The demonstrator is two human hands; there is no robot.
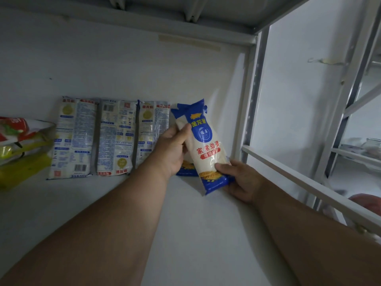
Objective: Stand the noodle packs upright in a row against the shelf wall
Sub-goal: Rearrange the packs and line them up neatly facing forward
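Our left hand (172,148) and right hand (240,179) both grip a tilted noodle pack (206,147); three upright packs (115,137) line the shelf wall (123,69) at nine o'clock.

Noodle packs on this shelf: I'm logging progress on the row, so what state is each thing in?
Three noodle packs: upright in a row against the back wall, backs facing out.
Blue-fronted noodle pack: tilted, gripped by both hands.
Left hand: gripping its upper part.
Right hand: gripping its lower end.
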